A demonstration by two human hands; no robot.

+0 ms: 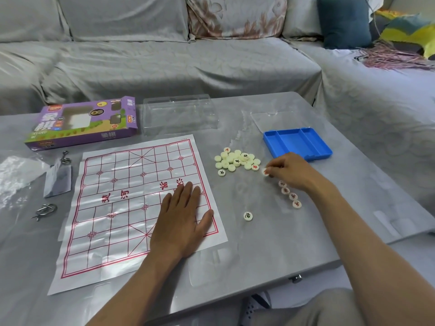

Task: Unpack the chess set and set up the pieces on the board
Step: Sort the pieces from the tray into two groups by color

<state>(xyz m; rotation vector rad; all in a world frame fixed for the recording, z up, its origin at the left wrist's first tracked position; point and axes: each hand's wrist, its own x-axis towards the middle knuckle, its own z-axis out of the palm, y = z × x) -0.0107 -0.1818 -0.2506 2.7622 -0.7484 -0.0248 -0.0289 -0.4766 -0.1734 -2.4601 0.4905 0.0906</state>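
A paper xiangqi board (122, 208) with red lines lies flat on the grey table. My left hand (182, 217) rests flat on its right side, fingers straight. To the board's right is a pile of cream round pieces (236, 160). My right hand (288, 170) pinches one cream piece (265, 172) with a red mark just right of the pile. Below that hand runs a short row of red-marked pieces (290, 194). One black-marked piece (247, 216) lies alone nearer to me.
An empty blue tray (297, 142) sits behind my right hand, with a clear lid (270, 118) beyond it. A clear plastic box (180, 114) and the purple carton (82, 123) stand behind the board. Metal puzzle rings (46, 210) and plastic bags (57, 180) lie at left.
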